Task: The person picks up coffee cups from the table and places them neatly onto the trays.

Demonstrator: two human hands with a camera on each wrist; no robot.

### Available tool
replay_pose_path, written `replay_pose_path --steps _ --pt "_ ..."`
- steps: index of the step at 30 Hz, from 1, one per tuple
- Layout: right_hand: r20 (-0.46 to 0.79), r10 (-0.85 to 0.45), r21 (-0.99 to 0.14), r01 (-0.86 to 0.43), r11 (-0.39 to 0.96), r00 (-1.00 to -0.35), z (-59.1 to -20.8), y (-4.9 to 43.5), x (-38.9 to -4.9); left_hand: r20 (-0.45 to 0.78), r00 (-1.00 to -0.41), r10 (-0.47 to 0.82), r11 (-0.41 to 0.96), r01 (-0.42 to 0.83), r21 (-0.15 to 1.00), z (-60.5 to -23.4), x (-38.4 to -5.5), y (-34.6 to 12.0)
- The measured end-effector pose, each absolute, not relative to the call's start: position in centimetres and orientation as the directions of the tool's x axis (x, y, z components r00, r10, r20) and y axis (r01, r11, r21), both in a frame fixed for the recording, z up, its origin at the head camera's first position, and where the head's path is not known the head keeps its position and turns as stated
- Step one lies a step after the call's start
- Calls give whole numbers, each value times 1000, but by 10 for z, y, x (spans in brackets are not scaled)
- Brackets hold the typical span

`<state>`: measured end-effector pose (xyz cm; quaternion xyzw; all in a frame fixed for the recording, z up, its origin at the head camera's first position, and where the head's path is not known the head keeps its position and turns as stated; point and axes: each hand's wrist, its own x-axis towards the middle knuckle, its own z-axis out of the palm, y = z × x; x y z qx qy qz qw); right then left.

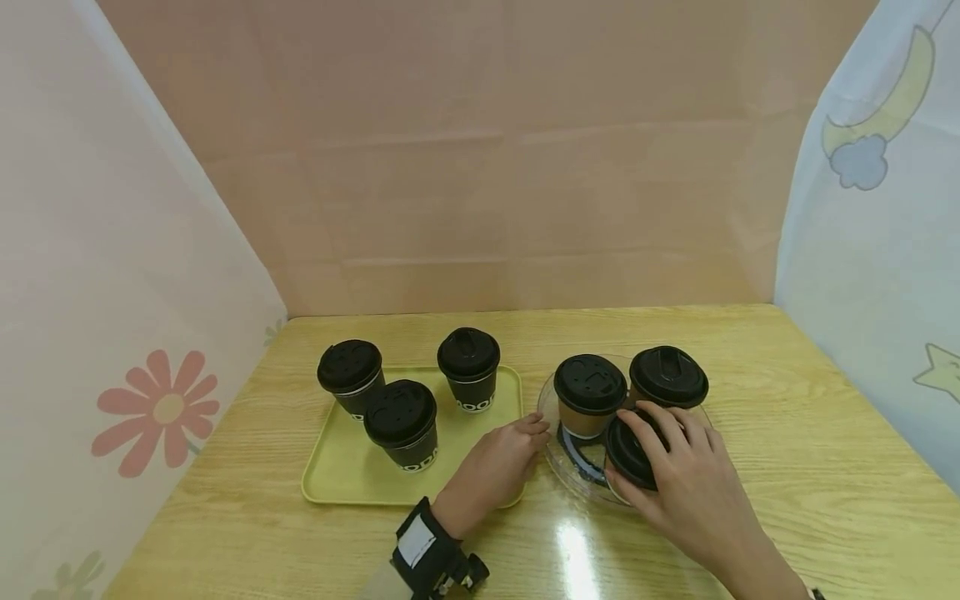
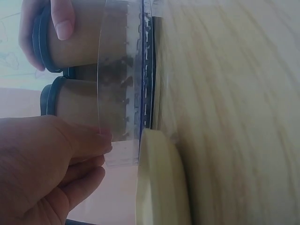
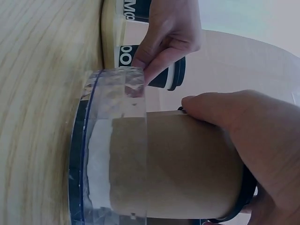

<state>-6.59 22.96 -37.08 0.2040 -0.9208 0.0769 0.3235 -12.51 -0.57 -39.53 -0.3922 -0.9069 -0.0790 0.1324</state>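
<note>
My right hand (image 1: 693, 479) grips a brown paper cup (image 3: 187, 164) with a black lid (image 1: 627, 454), fingers over the lid and thumb along its side. The cup is in a clear plastic round tray (image 1: 573, 482), its lower part behind the see-through wall in the right wrist view. Two more brown cups with black lids, a left one (image 1: 591, 392) and a rear one (image 1: 667, 377), stand beside it in the tray. With thumb and fingertips, my left hand (image 1: 501, 460) pinches the tray's left rim (image 3: 133, 77).
A yellow rectangular tray (image 1: 341, 483) lies to the left, next to the clear one. On it stand three dark lidded cups: a left one (image 1: 350, 371), a front one (image 1: 405, 425) and a rear one (image 1: 469, 367). Printed cloth screens (image 1: 502, 167) surround the wooden table (image 1: 810, 467).
</note>
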Motion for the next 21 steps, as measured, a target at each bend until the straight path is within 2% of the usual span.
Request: replay_pose_path --steps 10,15,18,21 --pt "594 -338 50 -385 921 -730 -370 230 -64 284 -682 674 706 708 22 -397 -125 -3" --pt "596 -328 36 -383 923 -733 -364 230 -58 307 -676 670 699 713 43 -393 -121 -6" --pt "663 -290 -30 -411 911 -690 -353 235 -56 377 -673 636 698 710 93 -380 -111 -21" --pt "752 -198 -113 -418 901 -629 -341 250 -59 535 -638 553 689 712 137 -361 -98 -49"
